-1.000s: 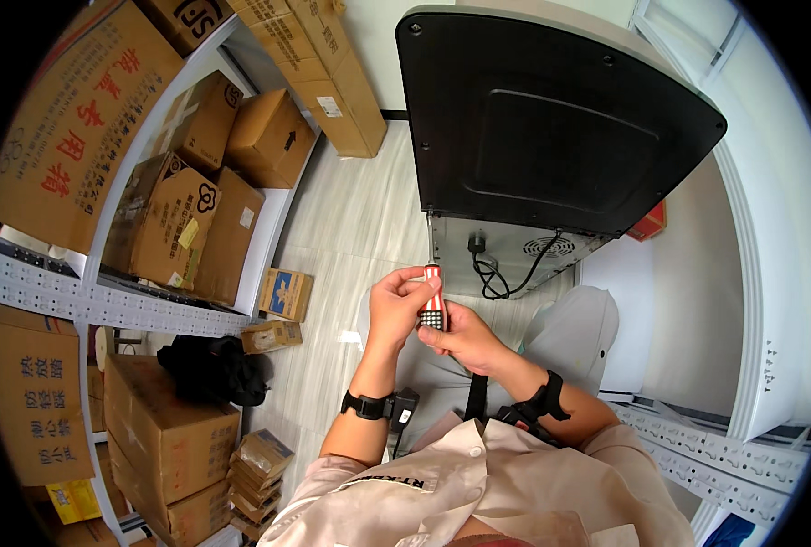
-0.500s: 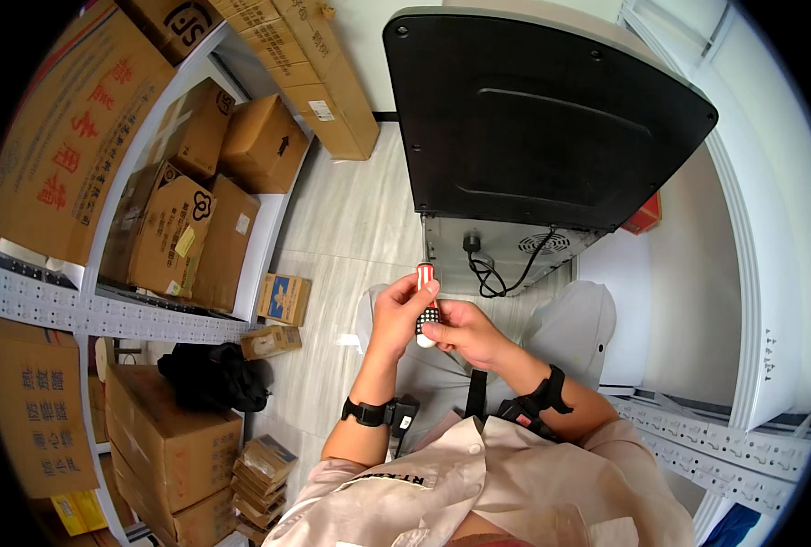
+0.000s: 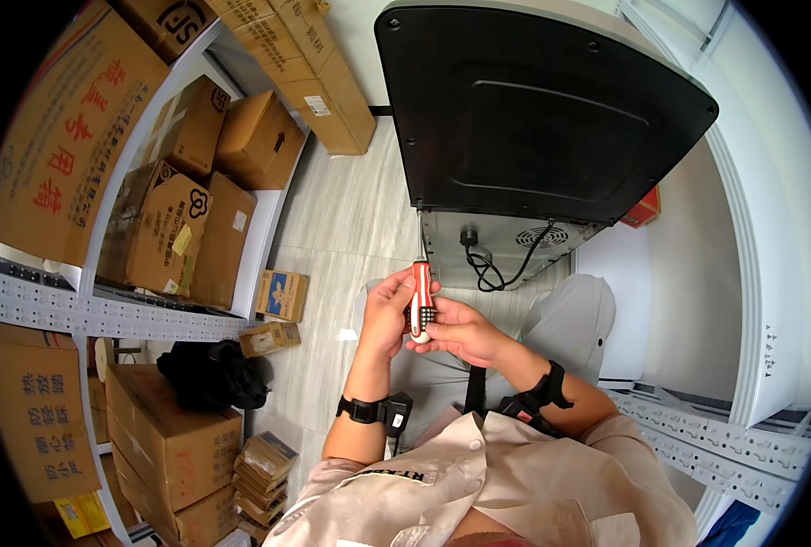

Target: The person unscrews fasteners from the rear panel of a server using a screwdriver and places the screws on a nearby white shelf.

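Note:
A screwdriver (image 3: 422, 283) with a red and white striped handle and a black-and-white dotted grip is between my two hands. Its metal shaft runs up to the lower left corner of a large black panel (image 3: 551, 118); the tip's contact with a screw is too small to make out. My left hand (image 3: 386, 308) is closed round the handle's left side. At the white butt end, my right hand (image 3: 467, 332) pinches the dotted grip between thumb and fingers. Below the panel, a grey metal housing (image 3: 448, 263) carries a round vent (image 3: 541, 237) and a black power cord (image 3: 486, 276).
Cardboard boxes fill a white shelf (image 3: 282, 205) on the left. Small boxes (image 3: 282, 294), a black cloth item (image 3: 212, 376) and a stack of flat cartons (image 3: 264, 474) are beside me. A tall carton (image 3: 333, 109) leans at the back. White shelving (image 3: 734, 228) borders the right.
The screwdriver's handle has rotated, showing a different side. My left-hand fingers have loosened and shifted slightly left, while my right-hand fingers have repositioned on the grip.

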`<action>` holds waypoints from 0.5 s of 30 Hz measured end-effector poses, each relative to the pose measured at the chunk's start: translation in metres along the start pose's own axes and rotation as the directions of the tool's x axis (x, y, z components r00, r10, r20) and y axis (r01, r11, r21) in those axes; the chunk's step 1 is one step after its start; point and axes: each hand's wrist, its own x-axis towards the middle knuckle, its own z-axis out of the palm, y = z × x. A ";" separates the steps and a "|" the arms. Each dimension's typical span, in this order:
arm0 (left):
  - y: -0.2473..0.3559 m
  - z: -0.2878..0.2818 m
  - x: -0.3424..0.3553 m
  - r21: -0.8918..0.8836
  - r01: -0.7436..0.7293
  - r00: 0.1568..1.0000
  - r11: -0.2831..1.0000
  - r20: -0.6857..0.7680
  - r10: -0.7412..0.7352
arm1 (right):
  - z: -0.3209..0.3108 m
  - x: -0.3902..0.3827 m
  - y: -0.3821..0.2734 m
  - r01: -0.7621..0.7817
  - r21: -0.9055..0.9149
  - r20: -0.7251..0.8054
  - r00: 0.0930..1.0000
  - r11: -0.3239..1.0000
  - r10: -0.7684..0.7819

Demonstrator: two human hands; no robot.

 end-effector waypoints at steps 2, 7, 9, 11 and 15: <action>0.001 -0.001 0.001 -0.002 0.022 1.000 1.000 0.007 -0.022 | -0.004 0.001 0.004 0.004 -0.055 0.013 1.000 0.998 -0.004; -0.001 -0.008 0.009 0.109 -0.002 0.999 0.994 0.054 -0.004 | 0.003 0.001 0.006 0.068 -0.081 -0.055 0.996 0.994 -0.072; -0.001 -0.005 0.021 0.153 -0.038 0.999 0.987 0.011 0.037 | 0.003 0.002 0.008 0.083 -0.091 -0.071 0.993 0.992 -0.090; 0.005 -0.006 0.042 0.069 -0.025 1.000 0.997 -0.007 0.025 | 0.003 0.004 0.012 0.099 -0.096 -0.072 0.992 0.990 -0.107; 0.031 0.013 0.068 0.052 -0.014 0.999 0.999 -0.028 0.015 | 0.009 0.003 0.007 0.022 -0.104 -0.111 0.993 0.994 -0.033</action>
